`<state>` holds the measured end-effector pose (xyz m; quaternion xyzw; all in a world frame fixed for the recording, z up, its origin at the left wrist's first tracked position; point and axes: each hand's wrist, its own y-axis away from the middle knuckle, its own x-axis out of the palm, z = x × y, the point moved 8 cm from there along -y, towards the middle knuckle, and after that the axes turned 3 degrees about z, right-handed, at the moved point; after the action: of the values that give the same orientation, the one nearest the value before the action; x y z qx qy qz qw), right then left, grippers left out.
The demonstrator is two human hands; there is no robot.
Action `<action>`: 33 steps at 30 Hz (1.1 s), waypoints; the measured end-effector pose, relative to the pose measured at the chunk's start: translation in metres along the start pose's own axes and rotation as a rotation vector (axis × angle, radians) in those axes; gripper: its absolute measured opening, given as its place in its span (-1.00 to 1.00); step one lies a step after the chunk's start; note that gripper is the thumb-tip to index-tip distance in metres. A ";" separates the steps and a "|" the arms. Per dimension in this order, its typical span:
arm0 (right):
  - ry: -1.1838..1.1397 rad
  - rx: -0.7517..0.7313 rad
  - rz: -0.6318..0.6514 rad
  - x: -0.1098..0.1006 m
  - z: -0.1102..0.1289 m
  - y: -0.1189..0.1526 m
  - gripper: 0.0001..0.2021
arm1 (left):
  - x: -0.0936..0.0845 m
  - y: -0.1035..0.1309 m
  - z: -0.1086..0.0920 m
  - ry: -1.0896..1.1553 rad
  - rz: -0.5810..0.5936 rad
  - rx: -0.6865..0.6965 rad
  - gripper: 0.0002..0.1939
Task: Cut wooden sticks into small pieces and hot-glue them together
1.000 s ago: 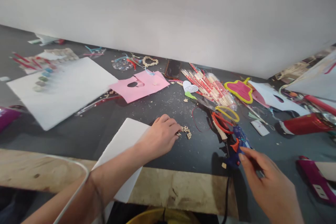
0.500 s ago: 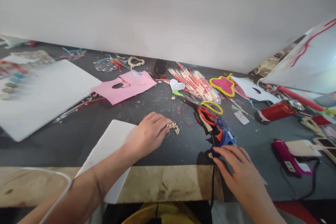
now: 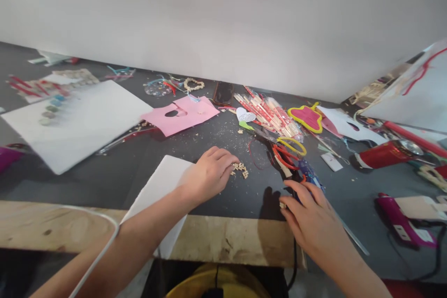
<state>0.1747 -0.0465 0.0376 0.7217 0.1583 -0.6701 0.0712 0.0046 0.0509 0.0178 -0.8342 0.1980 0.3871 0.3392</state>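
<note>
- Your right hand [image 3: 314,216] is pinching a small pale piece [image 3: 282,205] between narrowed fingers, leaving it apart from the pile [image 3: 240,171].
- Your left hand [image 3: 211,174] is curling its fingers against that pile on the counter [image 3: 223,202]; I cannot tell whether they are gripping any.
- Orange-handled scissors [image 3: 283,158] are lying just beyond your right hand.

Dark grey tabletop [image 3: 132,186] scattered with pink paper [image 3: 188,114], white sheets [image 3: 80,121], scissors [image 3: 286,151], apparently wrapped chopsticks [image 3: 265,111].
</note>
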 end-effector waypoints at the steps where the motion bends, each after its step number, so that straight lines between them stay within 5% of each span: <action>1: -0.064 -0.025 -0.014 -0.002 0.006 -0.004 -0.86 | 0.000 0.000 0.000 0.000 0.006 -0.001 -0.81; 7: -0.283 -0.150 0.052 0.010 0.061 -0.035 -0.86 | 0.003 0.000 0.000 0.008 0.026 -0.004 -0.77; 11: -0.307 -0.179 0.133 0.022 0.075 -0.046 -0.83 | 0.008 0.000 0.001 0.008 0.079 0.010 -0.77; 20: -0.527 -0.083 0.057 0.015 0.051 -0.042 -0.60 | -0.001 -0.003 -0.006 0.042 0.050 0.002 -0.80; 28: -0.833 0.079 0.004 0.001 0.033 -0.032 -0.67 | -0.020 -0.007 -0.017 0.167 -0.041 0.006 -0.79; 33: -0.876 0.164 -0.096 -0.011 0.016 -0.022 -0.76 | -0.022 -0.008 0.010 0.663 -0.174 -0.323 -0.85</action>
<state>0.1520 -0.0318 0.0490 0.3647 0.0930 -0.9255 0.0428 -0.0089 0.0650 0.0338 -0.9706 0.1620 0.0921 0.1525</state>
